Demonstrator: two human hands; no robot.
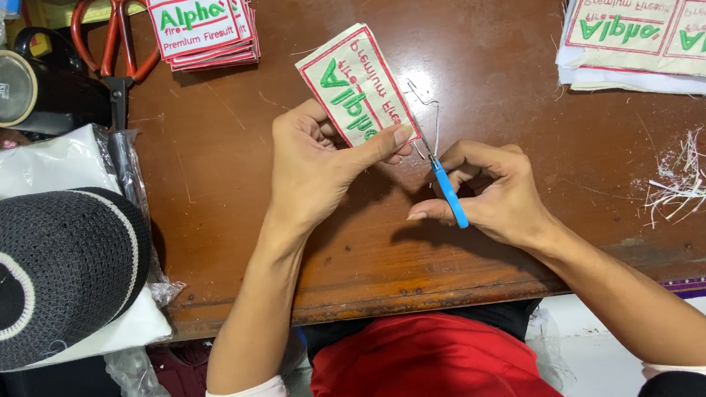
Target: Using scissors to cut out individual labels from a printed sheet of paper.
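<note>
On the brown table (483, 34): 1 patch in hand (357, 85), 1 blue-handled tool (451, 196), 1 pr red-handled scissors (115, 62), 1 knitted cap (41, 277), 1 stack of cut patches (202, 24)

One head-worn camera, looking straight down from close above the brown table (476, 51). The wearer's red lap fills six o'clock, both forearms rising toward centre. The table's far side runs off at twelve o'clock. No second view shares anything here.
</note>
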